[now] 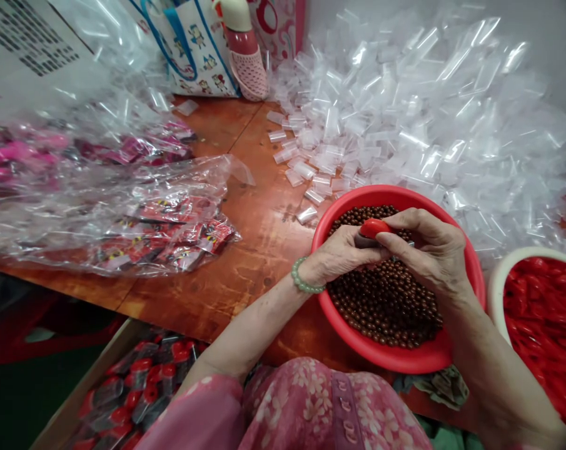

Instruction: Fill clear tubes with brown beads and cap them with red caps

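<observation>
Over a red basin [327,300] of round brown beads [386,306], my two hands meet at a small container with a glossy red cap [375,227]. My left hand [343,255], with a green bead bracelet [306,279] at the wrist, is closed around its lower part, which looks dark and is mostly hidden by the fingers. The thumb and fingers of my right hand [433,247] pinch the red cap from the right. Whether the cap is fully seated I cannot tell.
Clear plastic tubes [404,119] lie heaped behind the basin. At right stands a white tub [498,294] of red plastic pieces [545,325]. Plastic bags of red packets [179,237] cover the table's left. Below is a box of red-capped containers [142,375]. A bottle [247,62] stands at the back.
</observation>
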The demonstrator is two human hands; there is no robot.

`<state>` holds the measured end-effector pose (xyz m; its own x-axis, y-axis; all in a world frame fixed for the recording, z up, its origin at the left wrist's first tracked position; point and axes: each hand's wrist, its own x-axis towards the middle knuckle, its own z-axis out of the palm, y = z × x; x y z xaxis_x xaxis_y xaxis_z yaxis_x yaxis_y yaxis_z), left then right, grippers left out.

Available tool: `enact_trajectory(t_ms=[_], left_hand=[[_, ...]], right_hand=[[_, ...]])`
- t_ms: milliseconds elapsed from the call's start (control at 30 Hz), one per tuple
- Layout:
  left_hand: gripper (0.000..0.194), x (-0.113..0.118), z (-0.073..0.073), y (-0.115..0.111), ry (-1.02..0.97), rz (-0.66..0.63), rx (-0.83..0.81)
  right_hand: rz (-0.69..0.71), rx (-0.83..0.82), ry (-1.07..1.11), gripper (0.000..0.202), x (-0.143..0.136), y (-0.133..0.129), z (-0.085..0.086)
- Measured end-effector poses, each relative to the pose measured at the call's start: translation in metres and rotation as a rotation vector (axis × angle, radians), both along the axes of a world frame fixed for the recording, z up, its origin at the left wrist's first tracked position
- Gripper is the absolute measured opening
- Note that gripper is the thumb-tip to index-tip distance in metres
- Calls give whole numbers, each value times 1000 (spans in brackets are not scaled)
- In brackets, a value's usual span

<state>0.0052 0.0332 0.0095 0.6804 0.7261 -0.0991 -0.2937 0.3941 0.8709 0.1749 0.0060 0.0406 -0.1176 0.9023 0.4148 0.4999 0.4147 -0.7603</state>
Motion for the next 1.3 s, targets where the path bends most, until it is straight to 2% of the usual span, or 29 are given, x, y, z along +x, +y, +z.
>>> enact_trajectory(t_ms=[233, 433, 700, 900, 1100, 1300], left_hand=[[48, -1, 4, 1, 100, -27, 102], [41, 0, -1, 2, 187, -37, 132], [22, 0, 1, 1, 153, 31, 172], [23, 5, -5, 2, 68, 38, 168], [36, 9, -12, 8, 62, 33, 315], [23, 5, -9, 6, 125, 21, 335]], right_hand=[[106, 26, -98, 14, 3, 3, 9], [73, 19, -72, 10, 2, 1, 2], [81, -3, -61, 8, 1, 1, 3], [68, 30, -107, 7, 4, 0, 0], [-26, -113, 63, 11, 5, 1, -10], [14, -194, 91, 17, 10, 3, -7]])
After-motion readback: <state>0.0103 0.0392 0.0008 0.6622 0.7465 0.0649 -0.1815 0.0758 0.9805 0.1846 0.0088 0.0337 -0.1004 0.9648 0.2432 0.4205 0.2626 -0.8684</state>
